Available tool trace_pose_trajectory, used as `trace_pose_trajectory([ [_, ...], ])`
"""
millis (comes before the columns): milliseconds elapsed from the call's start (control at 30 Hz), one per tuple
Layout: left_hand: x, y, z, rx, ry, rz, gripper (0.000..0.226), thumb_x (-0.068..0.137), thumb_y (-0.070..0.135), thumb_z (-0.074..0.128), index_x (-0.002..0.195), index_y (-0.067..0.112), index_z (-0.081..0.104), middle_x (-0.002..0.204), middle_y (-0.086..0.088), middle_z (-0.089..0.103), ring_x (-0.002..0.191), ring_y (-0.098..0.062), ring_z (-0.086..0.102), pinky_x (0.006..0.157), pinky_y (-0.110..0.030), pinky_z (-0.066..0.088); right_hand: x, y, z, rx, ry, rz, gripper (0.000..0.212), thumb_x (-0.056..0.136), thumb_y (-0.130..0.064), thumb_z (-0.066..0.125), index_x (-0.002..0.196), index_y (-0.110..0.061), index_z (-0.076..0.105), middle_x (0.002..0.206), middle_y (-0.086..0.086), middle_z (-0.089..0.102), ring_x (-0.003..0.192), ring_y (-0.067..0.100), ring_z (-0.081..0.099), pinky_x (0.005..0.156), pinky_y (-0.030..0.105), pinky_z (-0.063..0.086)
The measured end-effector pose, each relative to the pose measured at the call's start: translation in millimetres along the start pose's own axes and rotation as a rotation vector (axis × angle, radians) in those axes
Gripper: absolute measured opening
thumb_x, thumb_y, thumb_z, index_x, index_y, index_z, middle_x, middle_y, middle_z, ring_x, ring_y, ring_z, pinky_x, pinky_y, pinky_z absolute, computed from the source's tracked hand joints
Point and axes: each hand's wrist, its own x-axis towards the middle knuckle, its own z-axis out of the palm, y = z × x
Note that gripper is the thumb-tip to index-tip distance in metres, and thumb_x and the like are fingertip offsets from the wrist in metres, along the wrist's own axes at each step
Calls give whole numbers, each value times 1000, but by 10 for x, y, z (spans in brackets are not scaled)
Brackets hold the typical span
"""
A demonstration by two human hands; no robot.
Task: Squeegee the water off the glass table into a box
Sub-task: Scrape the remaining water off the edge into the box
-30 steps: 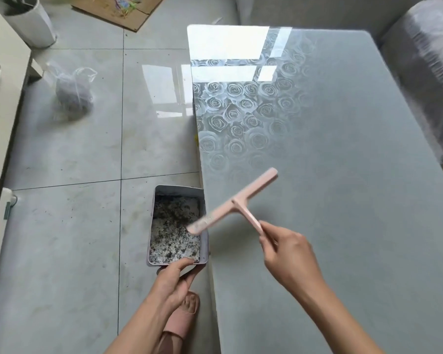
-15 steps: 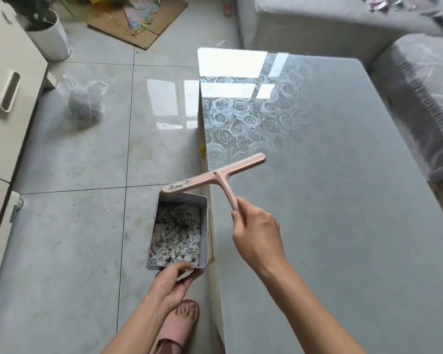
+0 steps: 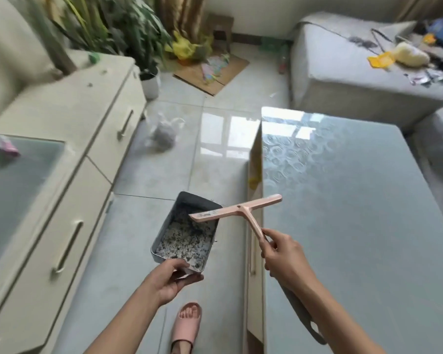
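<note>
My right hand [image 3: 285, 259] grips the handle of a pink T-shaped squeegee [image 3: 237, 209], held in the air over the table's left edge. Its blade's left end hangs above a grey metal box [image 3: 168, 221] holding speckled wet debris. My left hand [image 3: 172, 278] holds the box by its near rim, lifted beside the table at a tilt. The glass table [image 3: 356, 213] with a rose pattern fills the right side.
A cream cabinet [image 3: 69, 175] with drawers runs along the left. A plastic bag [image 3: 164, 135] lies on the tiled floor, potted plants [image 3: 128, 37] and cardboard beyond. A grey sofa [image 3: 356, 80] with clutter stands at the back right. My foot in a pink slipper [image 3: 186, 325] is below.
The view has tilted up and the box has come up and away from the table edge. The squeegee has swung left, its blade end now over the box.
</note>
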Motion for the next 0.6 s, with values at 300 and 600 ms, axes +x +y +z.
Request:
trace_pose_trajectory([
  [300, -892, 1238, -1086, -71, 72, 64, 15, 81, -18, 42, 75, -4, 47, 68, -23, 49, 73, -49, 55, 44, -54, 53, 8, -1661, 471, -51, -136, -166, 25, 95, -21, 50, 115, -23, 65, 77, -6, 54, 75, 20, 55, 76, 44, 53],
  [600, -870, 2443, -2440, -142, 187, 96, 20, 84, -18, 36, 78, -4, 49, 65, -26, 54, 54, -45, 61, 45, -53, 54, 500, -3077, 1564, -22, -257, -124, 22, 93, -21, 53, 110, -26, 67, 65, -2, 59, 63, 23, 58, 65, 40, 52],
])
